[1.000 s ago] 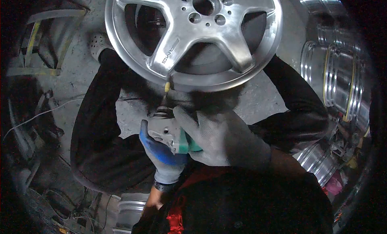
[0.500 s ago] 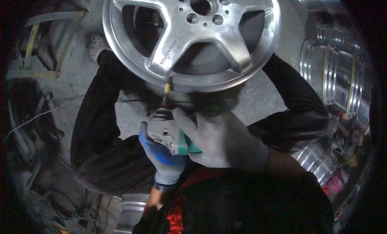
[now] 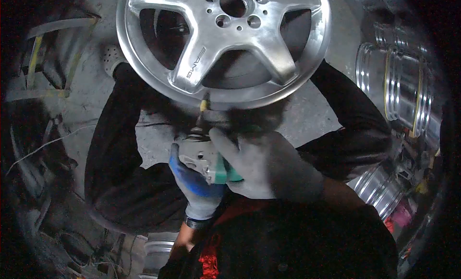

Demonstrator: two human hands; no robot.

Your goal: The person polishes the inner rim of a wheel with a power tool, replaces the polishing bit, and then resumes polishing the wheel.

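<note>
A silver five-spoke wheel rim with AMG lettering on one spoke lies in front of me, its top edge out of frame. Both gloved hands grip a green and grey power tool. My left hand, in a grey glove with a blue palm, wraps the tool head from the left and below. My right hand, in a grey glove, closes round the green body from the right. The tool's thin shaft with a yellow tip points at the rim's lower lip, beside the lettered spoke. Whether it touches is unclear.
Shiny rims stand along the right side, with another rim lower right and one at the bottom. A yellow-edged frame is at the left. My legs in dark trousers bend around the work. A cable crosses the left floor.
The rim has shifted slightly left and up in view. Both hands and the tool have moved slightly right, and the tip now sits a little further right along the lip.
</note>
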